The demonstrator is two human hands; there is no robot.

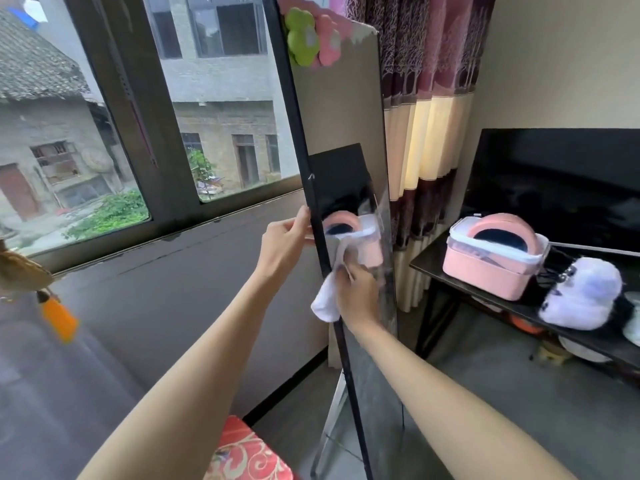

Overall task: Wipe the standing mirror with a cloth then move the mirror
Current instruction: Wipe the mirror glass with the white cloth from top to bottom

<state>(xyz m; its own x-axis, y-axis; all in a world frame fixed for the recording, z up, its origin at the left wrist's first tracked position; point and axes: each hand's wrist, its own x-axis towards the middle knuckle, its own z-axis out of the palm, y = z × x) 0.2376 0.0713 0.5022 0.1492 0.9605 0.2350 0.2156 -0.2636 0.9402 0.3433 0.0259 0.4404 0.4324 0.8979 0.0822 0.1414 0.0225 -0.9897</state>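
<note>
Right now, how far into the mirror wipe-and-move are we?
Mid-wipe. The left hand grips the black frame edge of the standing mirror; the right hand presses the white cloth on the glass at mid-height. I can't tell how much glass is already clean. The move looks not yet started.

Two long arms show, bare all the way up, with no sleeves on them. The left hand (282, 240) and the right hand (358, 296) wear no gloves, rings, or watch. The fingers are thin.
</note>
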